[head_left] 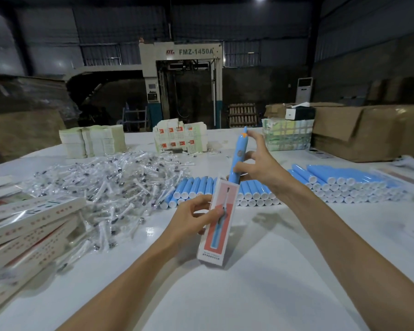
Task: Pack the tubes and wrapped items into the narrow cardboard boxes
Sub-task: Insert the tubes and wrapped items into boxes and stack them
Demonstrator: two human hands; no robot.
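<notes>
your left grip [196, 218] holds the narrow pink-and-white printed cardboard box [216, 235] near the middle of the white bench [249, 283]. the thumb lies on the printed face and the fingers curl round the left edge, so the box leans with its open top away from you, offered to the other hand. whether its lower end touches the bench, i cannot tell.

your right grip [256, 168] pinches the light blue plastic tube with the orange tip [237, 161] about its middle, forefinger stretched up by the tip, probably to steer it straight. the tube's lower end is at the box mouth and most of its length is outside, so by my reading you are feeding it in.

just behind the box lies a row of matching blue tubes [253, 192], white caps towards you for an easy pick. the heap of clear-wrapped white items [110, 187] spreads towards the left edge, within your left grip's reach. filled printed boxes [29, 218] pile at the left edge, and flat box blanks [91, 142] are stacked along the far edge.
</notes>
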